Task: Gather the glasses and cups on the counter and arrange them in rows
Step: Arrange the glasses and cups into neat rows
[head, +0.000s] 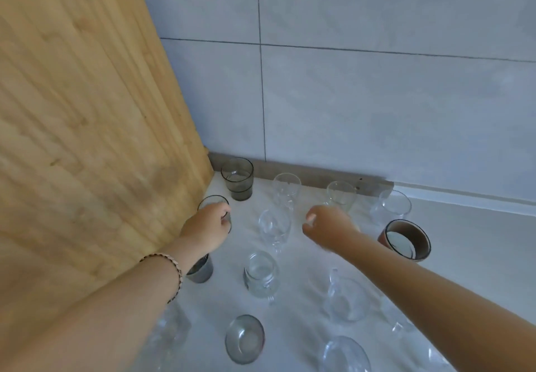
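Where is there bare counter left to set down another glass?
Open counter lies right of the brown ceramic cup, out to the wall. A smaller gap sits between the mug and the clear cup. The left side by the wooden panel is crowded, with the left hand on a glass there.

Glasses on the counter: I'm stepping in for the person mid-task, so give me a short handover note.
Left hand grips a dark glass beside the wooden panel.
Right hand hovers curled and empty in front of a clear glass.
Back row by the wall: smoked tumbler, three clear glasses.
Brown ceramic cup stands right.
Nearer glasses form loose lines; a glass mug sits mid-counter.
Left: straighten and tighten the near rows.
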